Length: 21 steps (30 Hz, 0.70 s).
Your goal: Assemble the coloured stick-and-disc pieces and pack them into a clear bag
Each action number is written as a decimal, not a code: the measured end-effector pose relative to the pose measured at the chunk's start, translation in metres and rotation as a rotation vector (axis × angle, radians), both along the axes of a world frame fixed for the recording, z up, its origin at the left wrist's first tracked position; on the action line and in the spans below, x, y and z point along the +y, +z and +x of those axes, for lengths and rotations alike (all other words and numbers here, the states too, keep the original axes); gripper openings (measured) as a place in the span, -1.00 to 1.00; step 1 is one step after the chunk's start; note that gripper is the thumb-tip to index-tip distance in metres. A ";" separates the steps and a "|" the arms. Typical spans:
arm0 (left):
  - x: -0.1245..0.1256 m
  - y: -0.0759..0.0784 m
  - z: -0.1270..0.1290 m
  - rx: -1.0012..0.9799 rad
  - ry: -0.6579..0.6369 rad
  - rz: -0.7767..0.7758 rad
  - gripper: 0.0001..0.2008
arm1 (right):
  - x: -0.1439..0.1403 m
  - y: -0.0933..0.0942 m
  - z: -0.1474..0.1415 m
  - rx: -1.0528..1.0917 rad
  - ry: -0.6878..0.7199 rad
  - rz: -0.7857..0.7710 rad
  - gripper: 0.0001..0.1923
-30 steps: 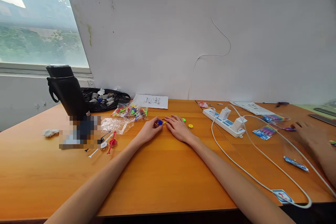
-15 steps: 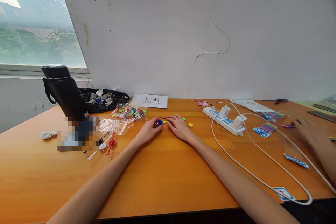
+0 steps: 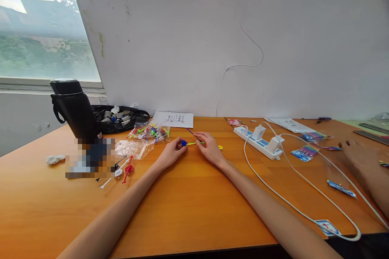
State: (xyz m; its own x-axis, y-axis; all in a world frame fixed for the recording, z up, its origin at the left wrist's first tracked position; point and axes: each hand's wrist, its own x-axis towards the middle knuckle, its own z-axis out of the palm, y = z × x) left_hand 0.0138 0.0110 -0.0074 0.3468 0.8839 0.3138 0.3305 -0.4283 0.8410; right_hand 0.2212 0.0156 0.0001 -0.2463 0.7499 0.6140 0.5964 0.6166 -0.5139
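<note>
Fingers (image 3: pixel 179 150) half-hiding blue disc (image 3: pixel 183 143)

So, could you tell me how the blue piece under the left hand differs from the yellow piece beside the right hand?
The blue piece is pinched by the left hand, while the yellow piece lies loose on the table, just past the right hand. The blue piece meets a thin yellow-green stick; the yellow piece has nothing attached. Both are small, round, bright plastic parts.

Glossy wood, bright plastic
Smooth orange wooden table (image 3: pixel 188 210) carries a blue plastic disc (image 3: pixel 183 143), a crinkled clear bag (image 3: pixel 133 147) and a matt black flask (image 3: pixel 75 109).
</note>
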 end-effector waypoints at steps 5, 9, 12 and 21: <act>-0.001 0.002 0.000 0.008 0.012 0.018 -0.72 | -0.002 0.003 -0.007 0.393 0.066 -0.106 -0.69; 0.001 0.002 0.000 -0.015 0.007 -0.006 -0.70 | 0.001 -0.001 -0.011 0.685 0.056 -0.295 -0.65; 0.002 0.001 -0.001 -0.076 -0.030 -0.027 -0.68 | 0.000 -0.001 -0.012 0.784 0.057 -0.377 -0.67; -0.003 0.002 0.005 -0.242 -0.147 -0.171 -0.59 | -0.015 0.005 -0.023 0.848 0.198 -0.562 -0.61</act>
State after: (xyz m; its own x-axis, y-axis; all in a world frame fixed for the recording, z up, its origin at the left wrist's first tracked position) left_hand 0.0193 0.0084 -0.0051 0.4084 0.8768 0.2538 0.0576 -0.3023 0.9515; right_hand 0.1977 0.0007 0.0049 -0.0460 0.9751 0.2171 -0.1816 0.2055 -0.9617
